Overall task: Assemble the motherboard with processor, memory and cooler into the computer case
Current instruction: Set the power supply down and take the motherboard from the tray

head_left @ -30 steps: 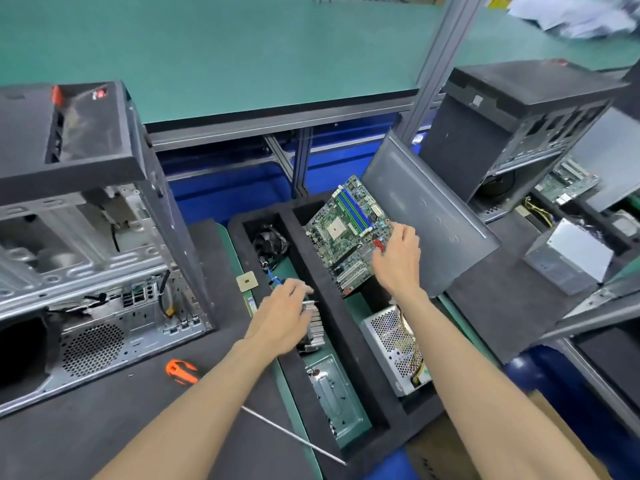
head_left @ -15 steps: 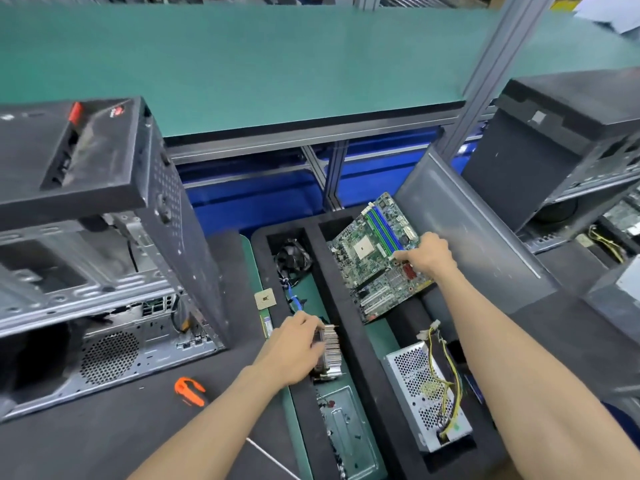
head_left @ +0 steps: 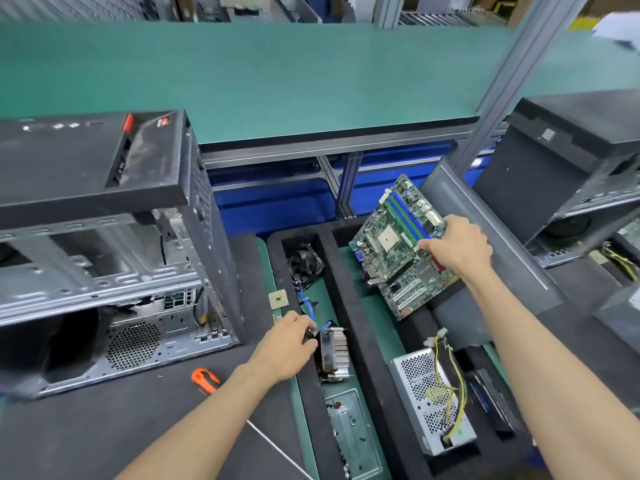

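Where hands [head_left: 457, 244] grip: motherboard [head_left: 398, 247] edge (tilted)

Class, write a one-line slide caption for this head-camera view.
Right hand lifts the motherboard from the foam tray while left hand grips the cooler beside the open computer case.

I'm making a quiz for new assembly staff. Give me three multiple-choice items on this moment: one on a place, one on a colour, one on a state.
1. Where is the processor chip?
A. beside the foam tray's left wall
B. in the motherboard socket
C. inside the case

2. What colour is the screwdriver handle?
A. blue
B. orange
C. yellow

3. What is the right hand doing?
A. resting flat
B. hanging idle
C. gripping the motherboard

Key: 1 A, it lies outside the tray; 2 B, plainly orange; 3 C, fingers curl round the tilted board's edge.
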